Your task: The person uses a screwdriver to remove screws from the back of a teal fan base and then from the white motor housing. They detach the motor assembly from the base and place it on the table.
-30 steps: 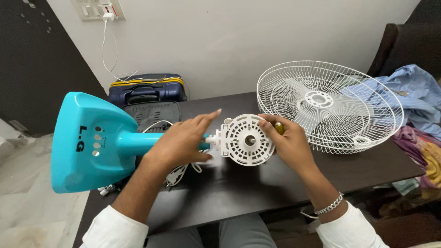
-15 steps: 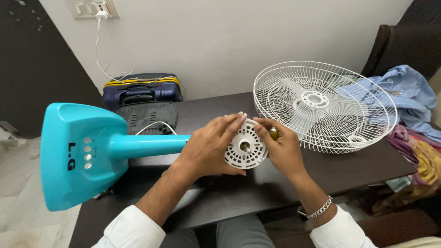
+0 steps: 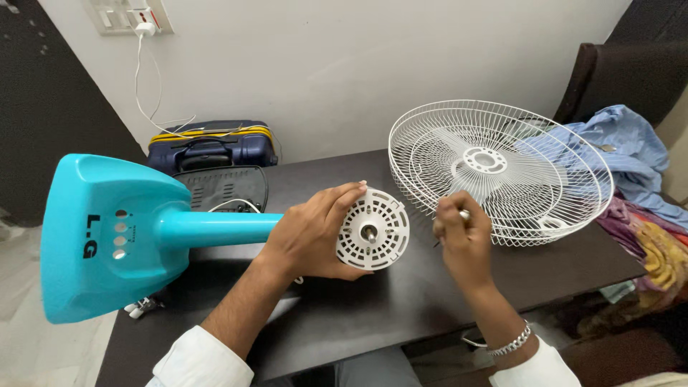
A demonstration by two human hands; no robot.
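Both busy: left hand (image 3: 312, 233) gripped white motor housing (image 3: 373, 229), right hand (image 3: 462, 236) clenched around small tool (image 3: 464, 213), near wire guard (image 3: 502, 168).

teal fan base (image 3: 107, 236), white wire guard (image 3: 502, 168)

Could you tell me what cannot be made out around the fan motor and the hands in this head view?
- Motor housing: its sides are hidden by the left hand.
- Small tool in the right hand: closed fingers hide its kind.
- Turquoise fan base: underside faces away.
- Wire guard: anything beneath is unclear.
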